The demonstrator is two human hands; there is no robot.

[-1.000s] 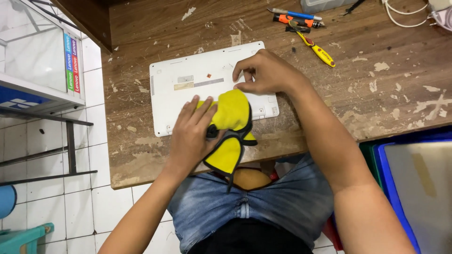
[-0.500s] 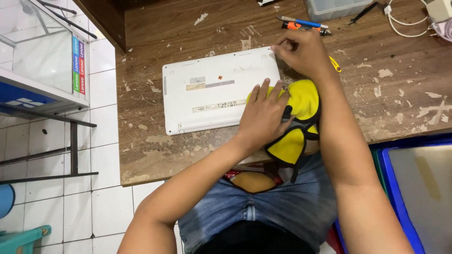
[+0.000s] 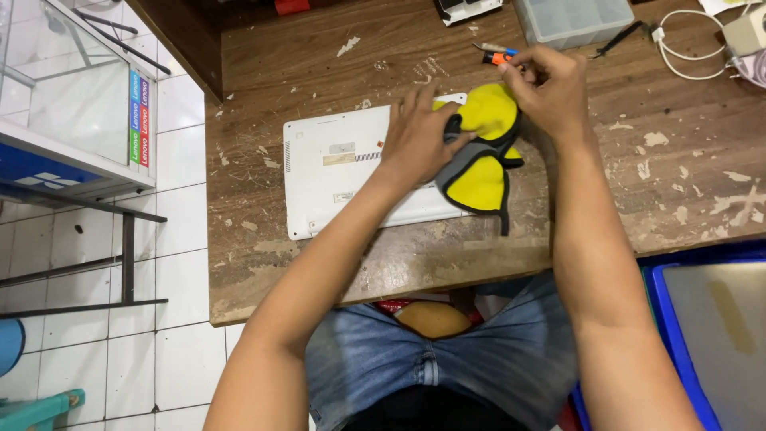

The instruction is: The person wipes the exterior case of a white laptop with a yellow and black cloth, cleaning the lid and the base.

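Observation:
A white laptop (image 3: 335, 172) lies bottom up on the worn wooden table (image 3: 319, 56). A yellow and grey padded pouch (image 3: 481, 172) rests over its right end. My left hand (image 3: 419, 132) lies on the laptop with its thumb and fingers gripping the pouch's left edge. My right hand (image 3: 550, 92) is just beyond the pouch's top, fingers closed around a small orange and blue screwdriver (image 3: 495, 54) whose tip sticks out to the left.
A clear plastic box (image 3: 574, 20), a black tool (image 3: 618, 38) and a white cable with charger (image 3: 702, 48) lie at the table's far side. A blue tray (image 3: 662, 319) is at the lower right. A glass cabinet (image 3: 64, 96) stands left over tiled floor.
Both hands and the pouch have moved from the laptop's near edge to its far right end. My right hand left the laptop and closed on the screwdriver.

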